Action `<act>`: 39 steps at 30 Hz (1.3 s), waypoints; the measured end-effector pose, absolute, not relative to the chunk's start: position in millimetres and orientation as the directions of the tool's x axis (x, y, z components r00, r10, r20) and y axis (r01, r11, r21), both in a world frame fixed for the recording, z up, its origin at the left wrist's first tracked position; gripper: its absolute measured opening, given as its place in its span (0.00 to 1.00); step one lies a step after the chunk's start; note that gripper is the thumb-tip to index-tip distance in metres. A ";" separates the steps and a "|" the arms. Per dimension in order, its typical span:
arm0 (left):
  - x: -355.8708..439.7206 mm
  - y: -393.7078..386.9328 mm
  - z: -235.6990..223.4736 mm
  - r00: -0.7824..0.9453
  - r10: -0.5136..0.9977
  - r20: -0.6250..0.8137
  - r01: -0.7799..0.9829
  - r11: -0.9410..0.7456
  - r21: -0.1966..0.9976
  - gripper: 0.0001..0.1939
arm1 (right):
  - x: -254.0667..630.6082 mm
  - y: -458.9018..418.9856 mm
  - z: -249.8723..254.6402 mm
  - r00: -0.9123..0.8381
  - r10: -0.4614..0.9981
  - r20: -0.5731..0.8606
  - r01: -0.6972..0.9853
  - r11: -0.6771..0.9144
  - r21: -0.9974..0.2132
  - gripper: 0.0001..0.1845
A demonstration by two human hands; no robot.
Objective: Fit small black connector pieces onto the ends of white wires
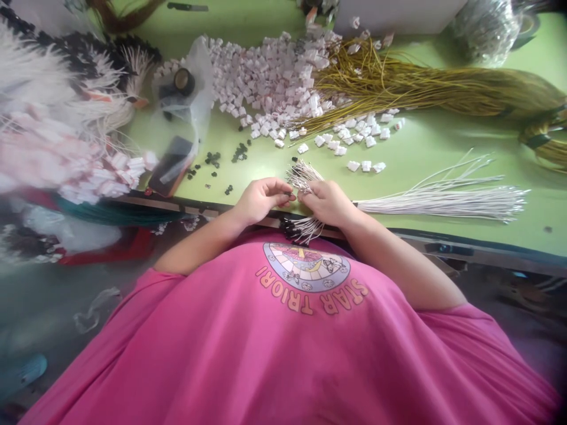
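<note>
A bundle of thin white wires [398, 205] lies across the front of the table, and my right hand [328, 202] is closed around its left end. Bare metal-tipped ends [303, 172] fan out above the fingers of that hand. Below it hang several wires with black connectors [292, 229] on their ends, over the table edge. My left hand [264, 199] is closed in a pinch just left of the bundle; something small and dark shows at its fingertips, too small to make out. Small loose black connectors [240, 152] lie scattered beyond my left hand.
A heap of white plastic connectors [266, 74] covers the back middle. Long yellow wires [443, 88] stretch to the right. At left are a phone [172, 165], a black tape roll [183, 82] on a plastic bag, and piled white wire bundles [48, 100]. A knife [188, 7] lies far back.
</note>
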State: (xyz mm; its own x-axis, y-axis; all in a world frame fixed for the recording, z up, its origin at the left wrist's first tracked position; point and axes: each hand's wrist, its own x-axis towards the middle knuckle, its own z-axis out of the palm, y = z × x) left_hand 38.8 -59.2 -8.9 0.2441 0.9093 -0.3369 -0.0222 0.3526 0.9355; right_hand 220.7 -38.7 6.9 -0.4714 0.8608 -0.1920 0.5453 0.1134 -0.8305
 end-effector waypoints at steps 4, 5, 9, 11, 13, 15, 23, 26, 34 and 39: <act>38.2 -63.6 -12.4 0.213 0.946 -0.243 0.138 0.217 0.966 0.08 | 221.4 -38.1 5.7 -0.491 0.853 -0.175 0.535 0.138 -0.833 0.12; 38.4 -64.7 -13.1 0.205 0.955 -0.216 0.176 0.181 0.968 0.07 | 221.7 -37.9 4.7 -0.497 0.851 -0.169 0.537 0.148 -0.831 0.12; 41.2 -67.9 -12.9 0.152 0.963 -0.222 0.251 0.179 0.951 0.07 | 222.3 -37.4 1.0 -0.539 0.824 -0.173 0.549 0.189 -0.814 0.11; 42.5 -68.7 -11.3 0.144 0.953 -0.267 0.234 0.229 0.945 0.07 | 222.3 -37.7 1.1 -0.541 0.823 -0.174 0.551 0.190 -0.812 0.10; 43.3 -69.1 -9.8 0.155 0.942 -0.296 0.185 0.267 0.946 0.06 | 222.4 -38.4 2.7 -0.526 0.833 -0.170 0.539 0.172 -0.825 0.09; 43.6 -69.2 -8.8 0.172 0.937 -0.306 0.138 0.284 0.949 0.05 | 222.6 -39.0 4.7 -0.522 0.836 -0.168 0.517 0.154 -0.842 0.10; 43.4 -71.7 -5.5 0.263 0.961 -0.088 0.352 -0.011 0.936 0.05 | 222.8 -38.2 -2.9 -0.534 0.831 -0.156 0.601 0.243 -0.762 0.11; 43.4 -73.0 -6.1 0.242 0.970 -0.011 0.434 -0.098 0.896 0.06 | 223.3 -38.3 -3.8 -0.532 0.830 -0.168 0.585 0.217 -0.782 0.09; 43.3 -73.5 -12.0 0.239 0.970 -0.055 0.342 -0.031 0.939 0.04 | 223.4 -39.8 -2.0 -0.530 0.829 -0.180 0.592 0.210 -0.778 0.10; 42.4 -76.0 -7.8 0.237 0.960 -0.148 0.360 0.054 0.931 0.05 | 223.6 -39.0 -2.4 -0.551 0.818 -0.164 0.580 0.234 -0.780 0.11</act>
State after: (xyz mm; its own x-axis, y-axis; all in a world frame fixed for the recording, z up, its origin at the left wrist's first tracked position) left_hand 42.4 -76.0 -7.8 0.2369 0.9603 -0.1476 0.3601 0.0543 0.9313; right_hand 223.6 -39.0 -2.4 -0.5512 0.8180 -0.1642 0.5802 0.2343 -0.7801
